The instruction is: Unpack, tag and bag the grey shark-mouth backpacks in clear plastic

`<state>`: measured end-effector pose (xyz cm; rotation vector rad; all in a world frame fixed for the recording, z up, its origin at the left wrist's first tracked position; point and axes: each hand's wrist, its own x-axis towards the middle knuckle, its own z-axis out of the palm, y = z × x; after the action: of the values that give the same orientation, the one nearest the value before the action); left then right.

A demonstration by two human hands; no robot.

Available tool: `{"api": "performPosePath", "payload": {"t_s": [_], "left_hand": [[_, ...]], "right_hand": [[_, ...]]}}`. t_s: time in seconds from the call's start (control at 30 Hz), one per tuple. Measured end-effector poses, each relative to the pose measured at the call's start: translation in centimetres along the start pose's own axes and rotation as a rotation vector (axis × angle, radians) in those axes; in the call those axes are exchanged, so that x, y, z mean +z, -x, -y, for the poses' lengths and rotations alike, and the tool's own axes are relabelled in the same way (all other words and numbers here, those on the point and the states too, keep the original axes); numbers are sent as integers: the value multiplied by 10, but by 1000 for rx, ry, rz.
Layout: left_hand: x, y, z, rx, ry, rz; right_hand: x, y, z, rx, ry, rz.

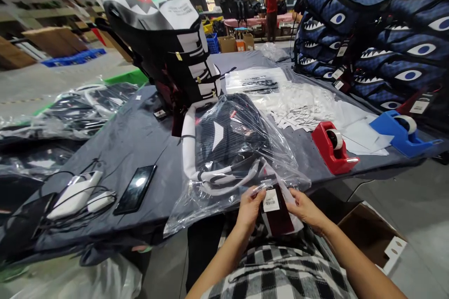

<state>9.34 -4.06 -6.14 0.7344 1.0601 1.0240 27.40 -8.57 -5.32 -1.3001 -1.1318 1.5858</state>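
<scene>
A black-and-white backpack (235, 135) lies on the table inside a clear plastic bag (189, 210), whose near edge hangs over the table's front. A dark red hang tag (278, 217) with a white barcode label sits between my hands, with a pale sheet or pouch behind it. My left hand (250, 205) pinches the tag's left edge, thumb on top. On the other side, my right hand (305, 206) grips the pale sheet beside the tag between thumb and fingers. Whether the right fingers also touch the tag is hidden.
A red tape dispenser (333, 149) and a blue one (403, 133) stand right. Stacked backpacks rise at left (157, 23) and right (396, 51). A phone (135, 190) and cabled white chargers (75, 195) lie left. An open carton (368, 233) is below; a person (271, 4) stands far off.
</scene>
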Motion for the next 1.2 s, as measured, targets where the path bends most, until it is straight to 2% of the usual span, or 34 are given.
{"api": "performPosePath", "payload": {"t_s": [0.1,0.2,0.3,0.37,0.47,0.53,0.6,0.67,0.73,0.8,0.87,0.93,1.03,1.13,1.2], "left_hand": [[0,4,11,58,-67,-54],[-1,4,19,92,-136,-83],[0,2,26,112,-201,-72],[3,1,30,112,-250,-14],[3,2,33,93,-370,165],[-5,3,28,88,-512,320],[-17,3,16,108,-652,398],[-26,1,-3,276,-891,400],[-22,-6,-25,604,-1235,473],[-4,-17,-43,961,-1529,707],[22,-31,-53,1175,-1622,1004],[48,-44,-53,1264,-1631,1205],[64,-51,-40,1300,-1640,1324],[53,-46,-31,1330,-1667,1338],[39,-39,-35,1343,-1675,1286]], "right_hand": [[-7,18,-12,24,126,-70],[-15,35,-16,88,219,-23],[-22,36,-12,-65,232,-108],[-21,25,-9,-154,252,-207],[-11,3,-9,-130,433,-271],[-3,-5,-12,-119,540,-291],[-1,-4,-15,-132,593,-340],[-4,3,-20,-150,657,-411],[-7,11,-26,-186,736,-467],[-7,18,-35,-266,833,-508],[-2,25,-45,-385,935,-536],[5,34,-51,-515,1002,-533],[8,52,-44,-725,1025,-427],[-3,66,-17,-926,1043,-312],[-14,64,3,-985,1096,-413]]}}
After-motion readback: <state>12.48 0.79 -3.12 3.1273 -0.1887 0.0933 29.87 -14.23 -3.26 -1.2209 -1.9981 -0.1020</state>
